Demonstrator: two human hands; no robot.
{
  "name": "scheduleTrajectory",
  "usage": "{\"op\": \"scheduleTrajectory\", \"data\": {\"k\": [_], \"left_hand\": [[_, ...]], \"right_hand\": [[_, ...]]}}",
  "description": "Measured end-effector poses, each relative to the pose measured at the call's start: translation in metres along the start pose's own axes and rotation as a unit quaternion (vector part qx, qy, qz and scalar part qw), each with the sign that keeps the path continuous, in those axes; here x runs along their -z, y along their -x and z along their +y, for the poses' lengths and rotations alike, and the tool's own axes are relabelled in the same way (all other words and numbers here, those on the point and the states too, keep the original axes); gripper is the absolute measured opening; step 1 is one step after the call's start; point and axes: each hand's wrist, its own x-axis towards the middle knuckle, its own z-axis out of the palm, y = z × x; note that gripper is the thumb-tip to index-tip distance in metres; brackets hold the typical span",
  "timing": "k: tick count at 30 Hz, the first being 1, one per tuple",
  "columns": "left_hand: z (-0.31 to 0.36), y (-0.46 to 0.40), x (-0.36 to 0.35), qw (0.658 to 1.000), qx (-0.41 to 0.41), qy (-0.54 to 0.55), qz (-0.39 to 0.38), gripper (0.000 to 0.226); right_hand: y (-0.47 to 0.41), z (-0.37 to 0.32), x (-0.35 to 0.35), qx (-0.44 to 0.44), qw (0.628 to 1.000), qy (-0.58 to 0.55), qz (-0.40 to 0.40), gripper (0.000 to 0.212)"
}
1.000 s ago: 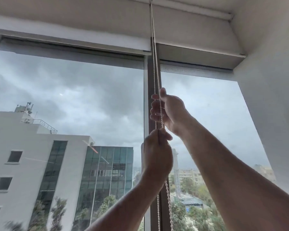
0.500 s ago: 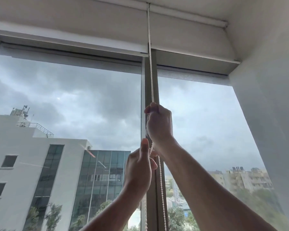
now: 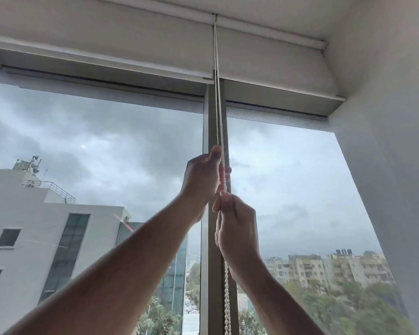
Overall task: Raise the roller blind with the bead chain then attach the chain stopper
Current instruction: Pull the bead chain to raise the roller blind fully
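Observation:
A white bead chain [image 3: 218,112] hangs in two strands from the top of the window, in front of the grey mullion [image 3: 211,238]. The right roller blind [image 3: 276,71] is rolled high, its bottom bar near the top of the glass. My left hand [image 3: 202,177] grips the chain at the higher spot, thumb pointing up. Just below it my right hand [image 3: 236,228] grips the chain too, and the chain runs on down from under it. No chain stopper shows in view.
A second roller blind [image 3: 94,52] covers the top of the left pane. A white wall [image 3: 392,165] closes the right side. Buildings and trees lie beyond the glass.
The hands have swapped order on the chain: the left hand moved up above the right, and the right hand came down. The right blind's bottom bar sits a little higher.

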Motion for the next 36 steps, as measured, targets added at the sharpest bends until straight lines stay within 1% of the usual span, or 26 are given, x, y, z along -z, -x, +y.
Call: {"op": "scheduleTrajectory", "data": {"k": [2,4,8,11,13,15,16,18,19,22,24,26,28,30,34,36], "left_hand": [[0.006,-0.006,-0.007,0.999,0.035,0.034,-0.006,0.036],[0.009,-0.011,-0.013,0.998,0.052,0.047,0.002,0.031],[0.01,-0.009,-0.019,0.999,0.032,0.022,0.029,0.03],[0.007,0.006,-0.02,0.999,0.021,0.003,0.048,0.033],[0.003,0.016,-0.017,0.998,0.011,-0.002,0.067,0.034],[-0.002,0.023,-0.015,0.996,0.001,0.0,0.084,0.035],[-0.004,0.027,-0.014,0.996,-0.002,-0.002,0.09,0.035],[-0.01,0.034,-0.014,0.996,-0.002,-0.005,0.094,0.034],[-0.014,0.038,-0.015,0.996,-0.001,-0.005,0.091,0.032],[-0.028,0.046,-0.016,0.997,-0.01,-0.001,0.082,0.03],[-0.036,0.05,-0.013,0.996,-0.034,-0.006,0.087,0.032],[-0.041,0.053,-0.01,0.994,-0.055,-0.003,0.092,0.035],[-0.044,0.055,-0.007,0.994,-0.057,0.01,0.096,0.039],[-0.046,0.057,-0.006,0.994,-0.051,0.0,0.095,0.043],[-0.056,0.065,-0.004,0.993,-0.067,-0.033,0.095,0.05],[-0.064,0.068,-0.002,0.993,-0.069,-0.042,0.09,0.052]], "right_hand": [[0.006,0.005,0.001,0.011,1.0,0.003,-0.001,0.036],[0.007,0.006,0.001,0.024,1.0,0.011,-0.005,0.041],[0.011,0.004,0.001,0.078,0.995,0.06,-0.007,0.044],[0.02,0.011,0.005,0.077,0.996,0.029,-0.036,0.046],[0.025,0.016,0.008,0.014,0.996,-0.049,-0.071,0.046],[0.022,0.02,0.013,-0.075,0.981,-0.141,-0.112,0.051],[0.017,0.021,0.015,-0.104,0.976,-0.154,-0.118,0.055],[0.0,0.019,0.018,-0.141,0.973,-0.141,-0.113,0.067],[-0.009,0.016,0.018,-0.157,0.971,-0.14,-0.113,0.068],[-0.034,0.001,0.015,-0.166,0.964,-0.16,-0.133,0.061],[-0.048,-0.01,0.013,-0.163,0.961,-0.186,-0.127,0.06],[-0.058,-0.021,0.009,-0.159,0.956,-0.212,-0.124,0.053],[-0.063,-0.026,0.004,-0.165,0.959,-0.189,-0.13,0.039],[-0.064,-0.026,0.0,-0.162,0.964,-0.156,-0.139,0.031],[-0.053,-0.016,0.0,-0.11,0.976,-0.135,-0.128,0.031],[-0.046,-0.009,-0.001,-0.109,0.98,-0.124,-0.11,0.032]]}}
